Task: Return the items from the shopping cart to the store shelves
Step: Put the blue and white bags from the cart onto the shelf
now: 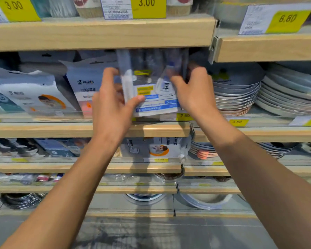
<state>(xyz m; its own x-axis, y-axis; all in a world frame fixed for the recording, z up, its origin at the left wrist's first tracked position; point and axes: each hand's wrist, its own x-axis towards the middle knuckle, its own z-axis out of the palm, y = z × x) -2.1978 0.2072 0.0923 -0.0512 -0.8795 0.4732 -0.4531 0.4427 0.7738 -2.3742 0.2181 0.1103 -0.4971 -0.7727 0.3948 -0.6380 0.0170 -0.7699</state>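
the clear packet [154, 90] sits at frame centre, upright in the middle shelf bay, its lower edge just above the wooden shelf lip [162, 129]. the left hand [111, 105] pinches the packet's left edge, thumb on the front. the right hand [194, 90] grips the right edge with curled fingers. the image is blurred there, so finer finger detail cannot be told. left of centre, white pouches [84, 87] lean just beside the packet. right of centre, a stack of grey plates [237, 92] stands just beside the right hand. the upper shelf board [104, 33] overhangs the packet top closely. a yellow price tag [185, 116] sits on the lip below. the open gap between pouches and plates is narrow.
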